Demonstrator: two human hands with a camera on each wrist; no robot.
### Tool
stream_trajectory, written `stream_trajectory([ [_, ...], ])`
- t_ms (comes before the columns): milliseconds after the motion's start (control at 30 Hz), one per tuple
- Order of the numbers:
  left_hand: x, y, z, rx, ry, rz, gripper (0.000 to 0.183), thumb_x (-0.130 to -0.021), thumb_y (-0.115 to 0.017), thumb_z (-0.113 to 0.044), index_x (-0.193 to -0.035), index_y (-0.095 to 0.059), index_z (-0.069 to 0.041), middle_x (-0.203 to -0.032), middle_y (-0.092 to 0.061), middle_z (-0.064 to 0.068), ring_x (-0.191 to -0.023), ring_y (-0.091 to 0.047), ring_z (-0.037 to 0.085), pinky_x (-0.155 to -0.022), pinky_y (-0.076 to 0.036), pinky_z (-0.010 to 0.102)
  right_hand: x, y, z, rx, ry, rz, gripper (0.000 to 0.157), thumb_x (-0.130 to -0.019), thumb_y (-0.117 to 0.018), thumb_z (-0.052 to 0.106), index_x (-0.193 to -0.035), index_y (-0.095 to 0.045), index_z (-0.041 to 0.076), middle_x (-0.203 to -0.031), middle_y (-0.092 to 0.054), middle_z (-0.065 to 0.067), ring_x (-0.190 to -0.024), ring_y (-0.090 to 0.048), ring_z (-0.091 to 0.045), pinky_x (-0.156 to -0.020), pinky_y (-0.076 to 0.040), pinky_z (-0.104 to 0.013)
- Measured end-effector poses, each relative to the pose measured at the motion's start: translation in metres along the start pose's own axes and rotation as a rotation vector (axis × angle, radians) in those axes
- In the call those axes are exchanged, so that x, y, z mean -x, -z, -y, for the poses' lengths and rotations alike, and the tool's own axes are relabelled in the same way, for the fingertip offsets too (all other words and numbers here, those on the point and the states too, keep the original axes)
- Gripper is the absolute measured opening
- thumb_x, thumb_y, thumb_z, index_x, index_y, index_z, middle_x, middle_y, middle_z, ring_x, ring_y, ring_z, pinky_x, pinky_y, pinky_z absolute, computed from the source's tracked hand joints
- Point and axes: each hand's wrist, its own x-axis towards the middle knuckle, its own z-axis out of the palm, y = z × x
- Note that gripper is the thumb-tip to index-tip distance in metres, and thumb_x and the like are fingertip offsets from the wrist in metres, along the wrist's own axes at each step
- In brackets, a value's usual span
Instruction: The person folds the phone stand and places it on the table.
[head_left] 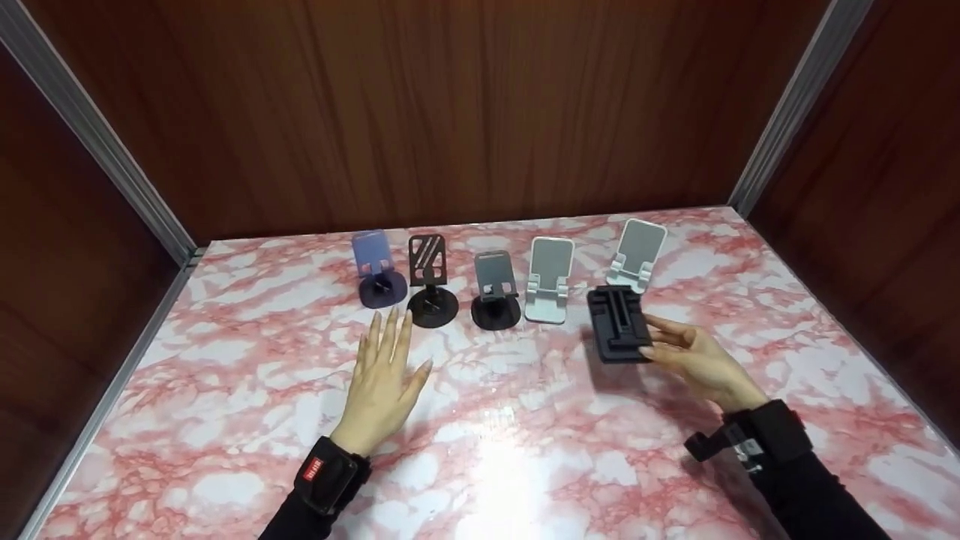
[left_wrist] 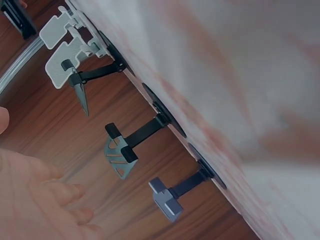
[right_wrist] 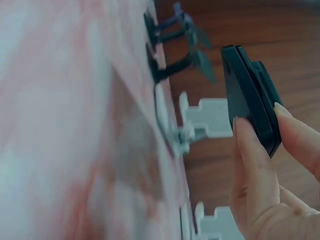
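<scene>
My right hand [head_left: 694, 358] pinches a folded black phone stand [head_left: 619, 324] by its right edge, thumb on one face and fingers on the other. In the right wrist view the folded stand [right_wrist: 252, 97] is seen edge-on, held above the table. My left hand [head_left: 381, 386] is stretched out with straight fingers and holds nothing. Just beyond its fingertips are a purple phone stand [head_left: 380, 289] and a black phone stand with slanted slots [head_left: 431, 304]. The left wrist view shows part of the left hand [left_wrist: 40, 200] at the lower left.
Along the back of the pink-and-white marbled table [head_left: 247, 420] also stand a dark grey phone stand [head_left: 495, 277] and two white phone stands [head_left: 550, 277], the right one [head_left: 639, 251] behind the held stand. Brown wood-grain panels [head_left: 450, 112] enclose the back and sides.
</scene>
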Motion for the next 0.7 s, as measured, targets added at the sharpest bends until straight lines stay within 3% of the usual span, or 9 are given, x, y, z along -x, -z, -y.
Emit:
stream_trajectory([
  [267,0.003,-0.003,0.004,0.016,0.018,0.033,0.072,-0.112,-0.054,-0.029,-0.169,-0.026,0.005,-0.179,-0.021,0.029,-0.167,-0.015,0.055,-0.136,-0.013,0.074,0.003,0.033,-0.007,0.123,-0.027,-0.071,0.081,-0.103,-0.064,-0.009,-0.163,-0.011,-0.017,-0.108,-0.079,0.017,-0.099,-0.076,0.0,-0.086,-0.064,-0.016],
  [500,0.003,-0.003,0.005,0.009,0.009,0.04,0.073,-0.112,-0.054,-0.03,-0.169,-0.026,0.007,-0.179,-0.021,0.029,-0.167,-0.015,0.055,-0.136,-0.013,0.074,0.0,0.053,-0.005,0.359,-0.05,-0.121,0.076,-0.105,-0.066,0.001,-0.164,-0.02,-0.014,-0.105,-0.073,0.028,-0.098,-0.072,0.009,-0.087,-0.062,-0.012],
  [600,0.002,-0.002,0.006,0.008,0.007,0.045,0.073,-0.112,-0.053,-0.03,-0.169,-0.025,0.007,-0.179,-0.019,0.029,-0.167,-0.014,0.055,-0.136,-0.013,0.073,-0.003,0.06,-0.004,0.316,-0.053,-0.121,0.077,-0.105,-0.063,-0.002,-0.164,-0.016,-0.015,-0.104,-0.074,0.026,-0.097,-0.073,0.007,-0.087,-0.062,-0.013],
  [700,0.0,-0.002,0.007,0.006,0.001,0.042,0.073,-0.112,-0.053,-0.029,-0.169,-0.025,0.007,-0.179,-0.02,0.029,-0.166,-0.014,0.055,-0.136,-0.012,0.073,-0.005,0.067,-0.005,0.178,-0.059,-0.121,0.079,-0.103,-0.062,-0.009,-0.164,-0.011,-0.014,-0.103,-0.078,0.019,-0.097,-0.075,0.003,-0.086,-0.063,-0.014],
])
